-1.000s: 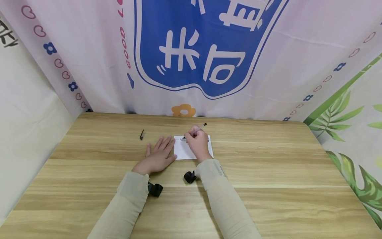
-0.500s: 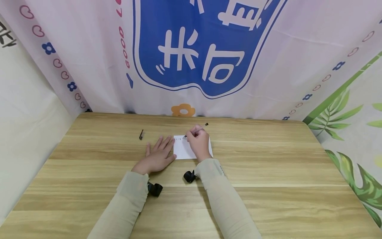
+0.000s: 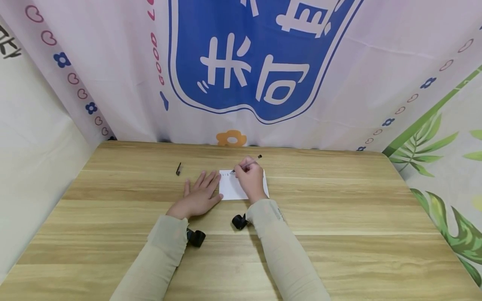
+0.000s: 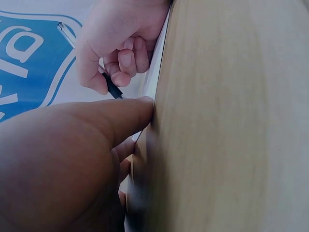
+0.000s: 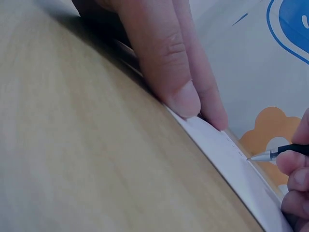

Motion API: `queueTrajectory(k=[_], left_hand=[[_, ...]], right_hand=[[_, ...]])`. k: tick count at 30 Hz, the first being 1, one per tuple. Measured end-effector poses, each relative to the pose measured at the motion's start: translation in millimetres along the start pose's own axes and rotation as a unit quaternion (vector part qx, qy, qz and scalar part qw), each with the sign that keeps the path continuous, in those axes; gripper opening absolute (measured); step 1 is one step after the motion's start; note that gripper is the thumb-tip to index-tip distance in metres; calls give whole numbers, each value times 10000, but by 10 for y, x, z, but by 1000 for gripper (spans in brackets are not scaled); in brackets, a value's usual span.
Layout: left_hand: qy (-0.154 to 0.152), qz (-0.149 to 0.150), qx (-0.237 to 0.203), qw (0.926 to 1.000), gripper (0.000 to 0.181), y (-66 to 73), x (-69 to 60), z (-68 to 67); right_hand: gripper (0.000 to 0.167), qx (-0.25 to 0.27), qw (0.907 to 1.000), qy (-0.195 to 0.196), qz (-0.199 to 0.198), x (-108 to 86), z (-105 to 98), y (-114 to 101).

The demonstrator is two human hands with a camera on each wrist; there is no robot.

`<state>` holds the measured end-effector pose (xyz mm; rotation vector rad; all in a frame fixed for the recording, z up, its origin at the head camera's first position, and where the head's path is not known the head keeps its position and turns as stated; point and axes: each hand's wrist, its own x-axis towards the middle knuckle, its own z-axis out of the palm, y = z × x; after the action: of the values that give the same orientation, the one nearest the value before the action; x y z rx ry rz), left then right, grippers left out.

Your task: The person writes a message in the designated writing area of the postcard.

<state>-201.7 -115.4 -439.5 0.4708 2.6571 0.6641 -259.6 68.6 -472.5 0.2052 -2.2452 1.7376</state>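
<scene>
A small white paper (image 3: 233, 190) with a short row of marks near its top edge lies on the wooden table. The left hand (image 3: 199, 199) is spread flat beside it, thumb and a fingertip on the paper's left edge. Pinched in the right hand (image 3: 251, 180) is a pen (image 3: 253, 161), its tip at the upper part of the paper. The right wrist view shows the pen (image 5: 270, 154) touching the paper (image 5: 227, 159) near its far edge. The right hand covers the paper's upper right part.
A black pen cap (image 3: 178, 169) lies on the table (image 3: 339, 209) to the left, beyond the left hand. Black wrist cameras sit at both sleeves. Behind the table's far edge hangs a printed curtain (image 3: 124, 75).
The right hand and pen have shifted slightly to the right along the top of the paper. The left hand keeps its place.
</scene>
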Motion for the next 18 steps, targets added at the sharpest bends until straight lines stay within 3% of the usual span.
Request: queueTrajectory(k=[18], left_hand=[[-14,11,-73,10000,71,7,-10,-2]], right_hand=[[13,35,10000,-61,34,-1,-3,-8]])
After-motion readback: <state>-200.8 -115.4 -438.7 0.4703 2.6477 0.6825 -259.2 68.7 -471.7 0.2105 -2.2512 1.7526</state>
